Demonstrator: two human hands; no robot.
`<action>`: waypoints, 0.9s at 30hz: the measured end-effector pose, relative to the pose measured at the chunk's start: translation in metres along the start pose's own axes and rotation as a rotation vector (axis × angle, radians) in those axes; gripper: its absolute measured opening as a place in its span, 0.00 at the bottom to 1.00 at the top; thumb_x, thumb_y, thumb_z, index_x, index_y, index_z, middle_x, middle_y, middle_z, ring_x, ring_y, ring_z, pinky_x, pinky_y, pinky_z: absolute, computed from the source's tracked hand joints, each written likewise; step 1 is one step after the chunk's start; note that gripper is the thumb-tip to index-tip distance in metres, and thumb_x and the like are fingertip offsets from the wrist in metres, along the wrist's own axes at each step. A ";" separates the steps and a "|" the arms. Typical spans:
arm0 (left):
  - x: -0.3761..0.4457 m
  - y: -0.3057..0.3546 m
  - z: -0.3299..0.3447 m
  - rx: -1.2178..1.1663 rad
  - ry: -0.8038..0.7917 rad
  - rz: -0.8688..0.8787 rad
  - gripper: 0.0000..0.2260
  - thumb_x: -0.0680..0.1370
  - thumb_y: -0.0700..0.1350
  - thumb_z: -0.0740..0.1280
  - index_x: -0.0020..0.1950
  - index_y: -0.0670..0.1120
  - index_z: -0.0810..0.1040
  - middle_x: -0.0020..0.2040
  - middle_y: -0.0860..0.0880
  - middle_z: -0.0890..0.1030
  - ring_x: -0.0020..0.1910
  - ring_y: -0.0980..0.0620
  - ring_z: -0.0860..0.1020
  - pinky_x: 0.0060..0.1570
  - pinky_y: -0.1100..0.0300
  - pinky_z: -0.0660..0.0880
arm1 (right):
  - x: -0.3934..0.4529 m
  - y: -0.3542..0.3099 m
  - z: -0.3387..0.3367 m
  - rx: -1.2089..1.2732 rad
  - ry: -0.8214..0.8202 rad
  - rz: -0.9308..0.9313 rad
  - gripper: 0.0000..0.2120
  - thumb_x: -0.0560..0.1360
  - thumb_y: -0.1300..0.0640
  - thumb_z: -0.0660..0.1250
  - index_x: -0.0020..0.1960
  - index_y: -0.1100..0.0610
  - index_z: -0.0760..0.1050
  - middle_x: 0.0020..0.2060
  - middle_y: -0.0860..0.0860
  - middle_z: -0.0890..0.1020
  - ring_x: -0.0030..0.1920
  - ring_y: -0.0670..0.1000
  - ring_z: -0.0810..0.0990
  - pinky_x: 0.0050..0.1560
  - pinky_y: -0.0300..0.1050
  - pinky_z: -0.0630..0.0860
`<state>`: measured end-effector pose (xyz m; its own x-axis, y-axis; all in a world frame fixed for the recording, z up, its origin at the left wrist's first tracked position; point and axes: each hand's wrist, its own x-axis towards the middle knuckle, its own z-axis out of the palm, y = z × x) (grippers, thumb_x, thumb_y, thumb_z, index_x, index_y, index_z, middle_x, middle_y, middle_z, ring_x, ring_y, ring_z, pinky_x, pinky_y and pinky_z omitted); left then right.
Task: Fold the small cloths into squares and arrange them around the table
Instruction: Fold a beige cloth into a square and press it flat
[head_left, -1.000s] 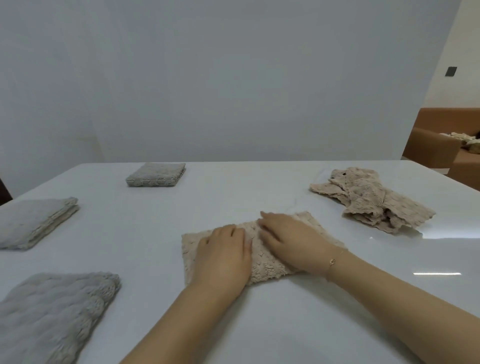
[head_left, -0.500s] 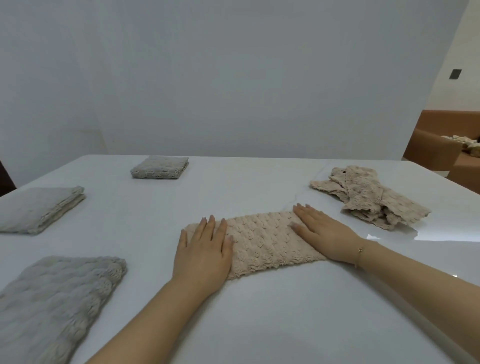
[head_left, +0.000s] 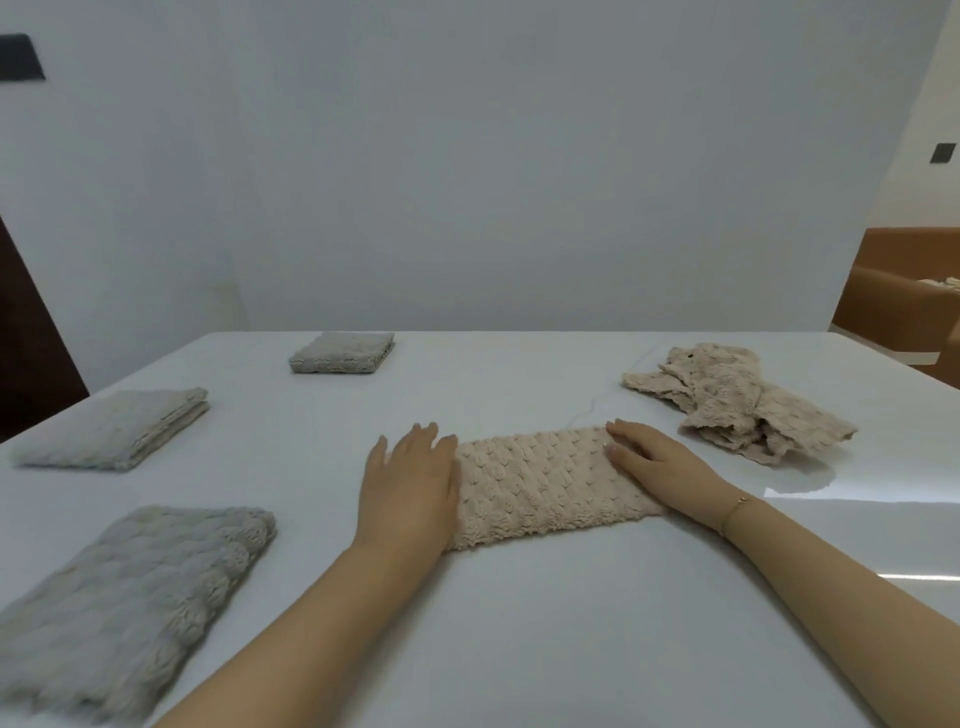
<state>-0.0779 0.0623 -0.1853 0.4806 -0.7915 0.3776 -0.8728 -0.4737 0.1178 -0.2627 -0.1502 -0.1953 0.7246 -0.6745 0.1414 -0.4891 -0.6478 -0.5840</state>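
Already three grey squares (head_left: 343, 352) are set along the counter's (head_left: 519, 623) left edge; a beige cloth (head_left: 540, 483), half-folded, is pressed by the left hand (head_left: 408, 491) and right hand (head_left: 660, 465), fingers flat, gripping nothing; a crumpled beige pile (head_left: 737, 402) remains.

Both forearms reach forward from the lower edge of the view and angle inward toward each other. The left hand (head_left: 408, 491) lies palm down, flat, its fingers straight, close together and pointing away from the body, the thumb tucked along the inner side. The right hand (head_left: 660, 462) also lies palm down and flat, turned so that its fingers point up and to the left, toward the other hand; the fingertips (head_left: 618, 428) are extended and lightly spread. Neither hand curls into a grip; both press flat and open. A thin bracelet (head_left: 735, 506) circles the right wrist. Both arms are bare.
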 end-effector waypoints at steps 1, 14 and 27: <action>-0.001 0.012 -0.003 -0.072 0.064 0.066 0.16 0.82 0.48 0.52 0.69 0.50 0.70 0.71 0.51 0.69 0.70 0.51 0.66 0.69 0.54 0.56 | -0.001 0.002 -0.002 0.094 0.033 0.001 0.20 0.80 0.50 0.60 0.70 0.52 0.68 0.68 0.47 0.71 0.68 0.45 0.67 0.66 0.36 0.59; 0.016 0.118 0.046 -0.354 0.092 0.515 0.11 0.77 0.52 0.62 0.45 0.47 0.80 0.44 0.51 0.78 0.44 0.49 0.73 0.43 0.55 0.71 | -0.008 0.032 -0.029 0.147 0.071 -0.090 0.13 0.78 0.56 0.63 0.62 0.53 0.76 0.54 0.45 0.80 0.53 0.37 0.76 0.53 0.29 0.70; -0.024 0.044 0.005 -0.624 -0.059 0.353 0.04 0.77 0.45 0.65 0.42 0.50 0.75 0.39 0.57 0.77 0.40 0.56 0.74 0.39 0.69 0.68 | -0.016 0.026 -0.044 0.327 -0.295 -0.091 0.26 0.70 0.69 0.68 0.60 0.43 0.78 0.67 0.38 0.71 0.68 0.37 0.65 0.71 0.41 0.57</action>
<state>-0.1275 0.0590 -0.1937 0.1494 -0.8844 0.4422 -0.8547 0.1094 0.5075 -0.3083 -0.1711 -0.1777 0.8881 -0.4597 -0.0025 -0.2722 -0.5215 -0.8087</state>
